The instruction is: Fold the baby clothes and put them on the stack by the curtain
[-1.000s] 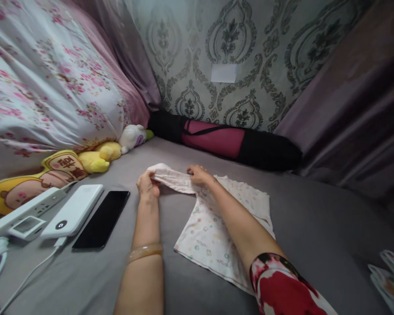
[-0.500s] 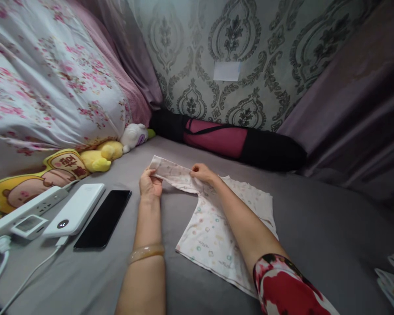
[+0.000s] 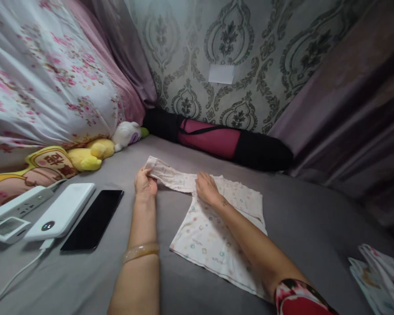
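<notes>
As the left hand pinches a white, pastel-printed cloth shirt by its cuff, the right hand curls at its shoulder, grip unclear!

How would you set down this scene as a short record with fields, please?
Garment: pale printed top, spread on a grey sheet
Left hand: holds the end of a sleeve
Right hand: on the top, near where that sleeve joins; grip unclear
Picture left: power strip, white power bank, dark-screened phone
Picture right: folded cloths, cut by the frame edge
Back: long black-and-pink bag along the patterned wall
</notes>
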Tool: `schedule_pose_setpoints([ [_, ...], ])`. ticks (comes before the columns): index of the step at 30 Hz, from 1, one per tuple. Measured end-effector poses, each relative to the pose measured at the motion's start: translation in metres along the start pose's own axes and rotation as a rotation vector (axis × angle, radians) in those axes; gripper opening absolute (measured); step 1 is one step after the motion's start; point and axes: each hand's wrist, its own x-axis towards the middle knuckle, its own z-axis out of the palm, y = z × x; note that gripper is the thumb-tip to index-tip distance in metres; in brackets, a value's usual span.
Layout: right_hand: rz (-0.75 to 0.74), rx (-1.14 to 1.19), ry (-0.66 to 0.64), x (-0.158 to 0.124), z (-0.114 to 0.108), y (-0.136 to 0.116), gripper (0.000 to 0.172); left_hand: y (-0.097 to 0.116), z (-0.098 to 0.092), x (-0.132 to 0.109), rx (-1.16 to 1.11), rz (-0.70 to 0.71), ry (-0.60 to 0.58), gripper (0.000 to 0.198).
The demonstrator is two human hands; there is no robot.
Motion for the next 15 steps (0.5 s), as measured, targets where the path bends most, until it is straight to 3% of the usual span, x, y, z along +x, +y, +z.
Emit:
schedule_pose_setpoints([
  [6,0.077,0.038,-0.142,-0.011,0.011,-0.010,0.060,0.007,0.011,-0.013,-0.054,-0.030,-0.058,0.026],
  [15,0.132,0.066,-0.220,-0.007,0.009,-0.013,0.070,0.004,0.046,-0.048,0.031,-0.064,-0.357,0.022],
])
